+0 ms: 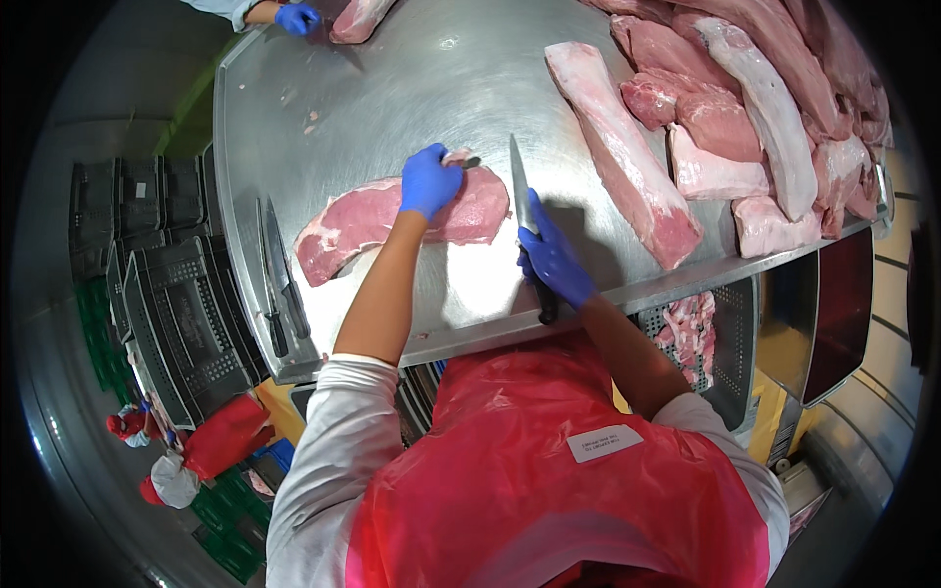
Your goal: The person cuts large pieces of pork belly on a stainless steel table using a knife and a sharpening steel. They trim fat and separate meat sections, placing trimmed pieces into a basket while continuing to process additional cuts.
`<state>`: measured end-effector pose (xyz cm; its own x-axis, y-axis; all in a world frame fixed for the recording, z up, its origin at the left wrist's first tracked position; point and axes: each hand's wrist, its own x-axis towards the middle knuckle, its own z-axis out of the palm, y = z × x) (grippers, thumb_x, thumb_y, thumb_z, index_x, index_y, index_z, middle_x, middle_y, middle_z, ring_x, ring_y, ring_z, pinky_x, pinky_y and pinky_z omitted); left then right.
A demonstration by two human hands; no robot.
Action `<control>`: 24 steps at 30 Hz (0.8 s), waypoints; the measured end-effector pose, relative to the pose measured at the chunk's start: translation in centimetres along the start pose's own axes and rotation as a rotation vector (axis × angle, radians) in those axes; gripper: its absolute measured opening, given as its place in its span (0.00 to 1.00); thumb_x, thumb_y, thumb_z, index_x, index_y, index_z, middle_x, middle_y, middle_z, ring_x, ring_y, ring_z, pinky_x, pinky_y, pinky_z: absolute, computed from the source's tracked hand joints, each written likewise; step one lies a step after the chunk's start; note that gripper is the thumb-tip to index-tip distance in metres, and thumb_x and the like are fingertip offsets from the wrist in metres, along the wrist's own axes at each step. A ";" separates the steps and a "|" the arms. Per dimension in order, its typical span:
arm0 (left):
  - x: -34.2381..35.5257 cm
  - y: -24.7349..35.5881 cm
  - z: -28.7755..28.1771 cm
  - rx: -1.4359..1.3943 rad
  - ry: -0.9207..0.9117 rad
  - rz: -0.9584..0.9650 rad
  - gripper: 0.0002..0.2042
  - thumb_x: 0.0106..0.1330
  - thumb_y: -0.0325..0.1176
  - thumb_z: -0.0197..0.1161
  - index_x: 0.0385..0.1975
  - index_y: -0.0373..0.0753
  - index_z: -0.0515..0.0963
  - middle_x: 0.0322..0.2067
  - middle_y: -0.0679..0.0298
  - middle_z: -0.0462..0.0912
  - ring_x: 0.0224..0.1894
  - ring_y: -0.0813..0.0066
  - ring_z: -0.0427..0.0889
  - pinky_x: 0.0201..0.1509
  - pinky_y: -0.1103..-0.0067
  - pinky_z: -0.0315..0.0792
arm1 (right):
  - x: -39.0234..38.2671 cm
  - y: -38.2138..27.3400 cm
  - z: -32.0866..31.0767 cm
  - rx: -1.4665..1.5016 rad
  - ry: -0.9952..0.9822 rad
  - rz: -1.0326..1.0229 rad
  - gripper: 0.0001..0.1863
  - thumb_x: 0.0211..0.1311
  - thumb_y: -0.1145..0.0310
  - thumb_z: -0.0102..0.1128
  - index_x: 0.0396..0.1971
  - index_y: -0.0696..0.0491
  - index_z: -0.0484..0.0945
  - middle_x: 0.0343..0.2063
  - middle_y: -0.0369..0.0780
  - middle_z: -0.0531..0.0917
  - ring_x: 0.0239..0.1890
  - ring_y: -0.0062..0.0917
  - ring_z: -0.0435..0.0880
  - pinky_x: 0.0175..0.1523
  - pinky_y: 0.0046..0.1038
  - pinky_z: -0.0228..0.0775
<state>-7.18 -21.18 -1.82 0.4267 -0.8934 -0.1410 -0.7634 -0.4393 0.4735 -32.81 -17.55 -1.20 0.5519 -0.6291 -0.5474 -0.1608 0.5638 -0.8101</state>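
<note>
My left hand (430,182), in a blue glove, has its fingers curled on the top edge of a pink slab of meat (343,225) with pale fat at its rim, lying on the steel table (412,78). A small pale piece shows by the fingertips. My right hand (557,261), also gloved, grips the black handle of a long knife (519,176), its blade pointing away from me just right of the slab. Two more knives (276,297) lie left of the slab.
A long loin (618,147) and a pile of cuts (735,69) fill the table's right. A co-worker's gloved hand (297,19) is at the top. Crates (186,323) and two people in red (211,451) are at left; a crate of scraps (691,333) is under the right edge.
</note>
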 end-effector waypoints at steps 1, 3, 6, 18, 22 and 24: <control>-0.1 -0.4 0.2 -0.052 0.022 -0.033 0.13 0.59 0.42 0.65 0.30 0.36 0.82 0.28 0.46 0.83 0.35 0.46 0.84 0.41 0.62 0.76 | 0.7 -0.1 0.6 0.042 -0.024 -0.032 0.37 0.73 0.69 0.47 0.76 0.36 0.42 0.23 0.36 0.74 0.19 0.18 0.73 0.25 0.26 0.73; -0.4 -0.5 0.0 -0.168 0.074 -0.105 0.16 0.61 0.45 0.65 0.28 0.35 0.82 0.27 0.44 0.83 0.34 0.44 0.83 0.40 0.62 0.76 | 2.6 -0.7 2.2 0.110 -0.076 -0.096 0.38 0.72 0.70 0.47 0.76 0.39 0.40 0.23 0.36 0.74 0.19 0.18 0.73 0.25 0.26 0.73; -0.5 1.7 -0.5 -0.007 0.092 -0.095 0.20 0.63 0.48 0.63 0.27 0.34 0.82 0.26 0.43 0.82 0.34 0.44 0.84 0.39 0.61 0.76 | 6.3 -0.9 4.3 0.227 -0.086 -0.053 0.40 0.72 0.71 0.47 0.76 0.40 0.37 0.23 0.36 0.74 0.17 0.19 0.72 0.21 0.26 0.72; 1.3 4.6 3.6 0.220 -0.002 0.142 0.04 0.51 0.31 0.69 0.27 0.44 0.87 0.29 0.58 0.87 0.36 0.62 0.88 0.40 0.70 0.81 | 0.5 -0.3 11.7 0.010 0.000 0.043 0.12 0.76 0.65 0.42 0.53 0.53 0.67 0.28 0.38 0.78 0.24 0.22 0.79 0.26 0.27 0.74; 2.0 6.0 2.6 0.353 -0.046 0.164 0.04 0.53 0.31 0.68 0.28 0.47 0.87 0.30 0.62 0.88 0.37 0.67 0.87 0.36 0.74 0.79 | 7.1 4.5 9.6 -0.140 -0.219 -0.516 0.21 0.74 0.61 0.51 0.61 0.53 0.66 0.42 0.38 0.79 0.42 0.21 0.80 0.46 0.27 0.75; 1.9 7.1 0.4 0.357 -0.106 0.175 0.05 0.49 0.31 0.71 0.27 0.46 0.87 0.28 0.62 0.88 0.35 0.66 0.88 0.37 0.73 0.81 | 9.8 5.0 9.2 0.171 -0.215 -0.198 0.22 0.74 0.63 0.52 0.63 0.53 0.64 0.46 0.39 0.78 0.48 0.20 0.77 0.52 0.26 0.72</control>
<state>-11.98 -26.01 0.93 0.2379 -0.9540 -0.1827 -0.9483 -0.2688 0.1689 -20.68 -15.97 -8.65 0.7219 -0.6180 -0.3113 0.0961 0.5350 -0.8394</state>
